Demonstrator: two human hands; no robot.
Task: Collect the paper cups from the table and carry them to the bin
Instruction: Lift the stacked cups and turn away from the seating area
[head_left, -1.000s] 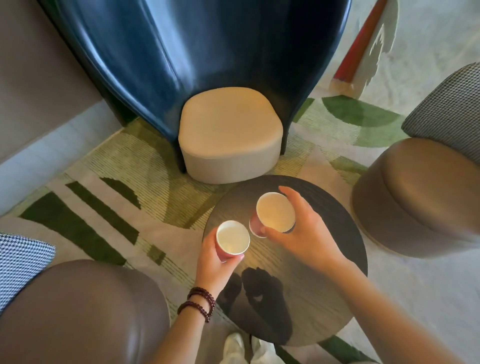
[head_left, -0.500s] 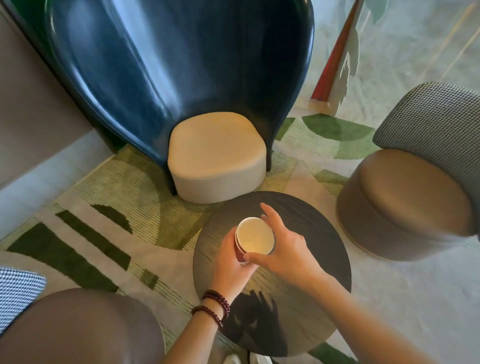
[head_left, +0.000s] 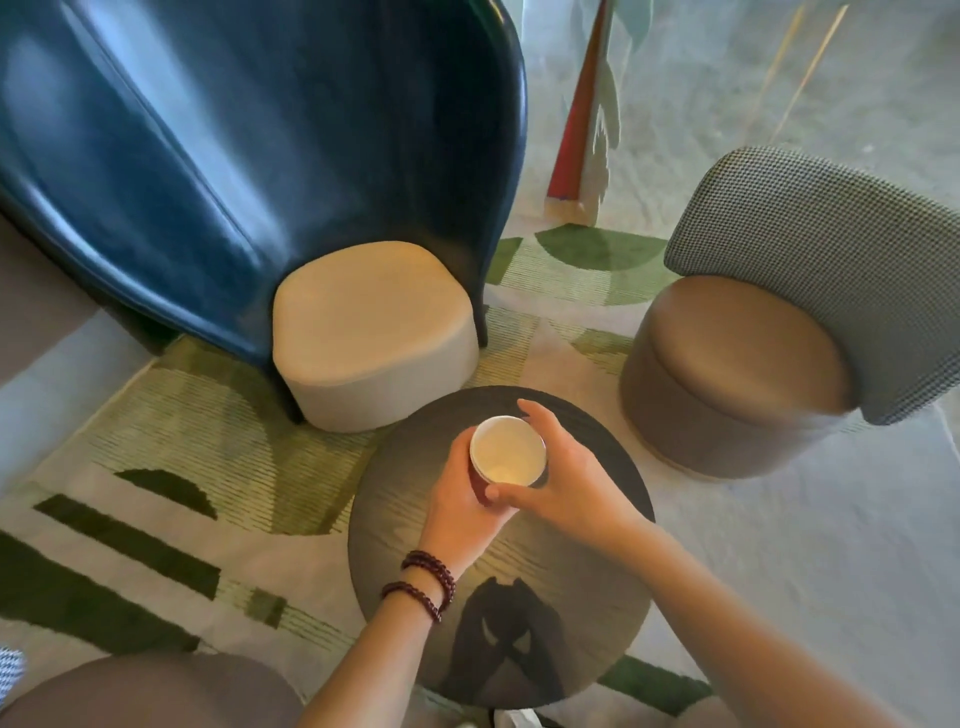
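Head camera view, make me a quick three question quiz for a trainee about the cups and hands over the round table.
1. True or false: the paper cup stands on the round table with no hand touching it.
2. Which hand wears the beaded bracelet? A. left hand B. right hand C. neither
3. Fill in: only one cup ____ is visible from above.

Key
1. False. The left hand wraps its side and the right hand pinches its rim.
2. A
3. Opening. Whether a second cup is nested beneath cannot be told.
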